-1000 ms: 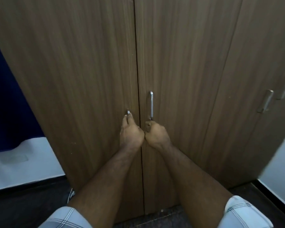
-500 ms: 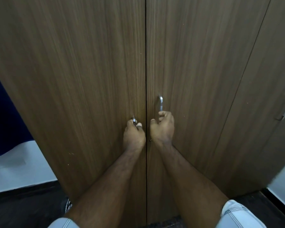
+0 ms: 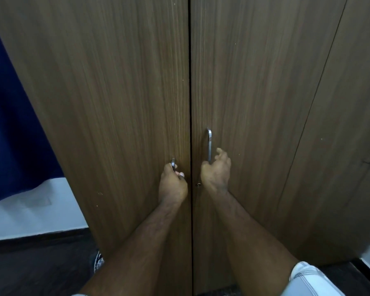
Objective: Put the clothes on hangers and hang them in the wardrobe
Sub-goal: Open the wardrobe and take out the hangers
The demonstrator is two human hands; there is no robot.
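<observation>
Brown wood-grain wardrobe (image 3: 126,103) stands with both doors closed. Left hand (image 3: 173,184) grips the left door's metal handle (image 3: 173,162). Right hand (image 3: 217,170), fingers loosely curled, sits at the lower end of the silver bar handle (image 3: 209,144), grasp not confirmed.

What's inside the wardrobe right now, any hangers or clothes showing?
Nothing inside shows. Both wardrobe doors are shut, with only a thin dark seam between them. The left hand grips the left handle; the right hand is at the right handle.
</observation>
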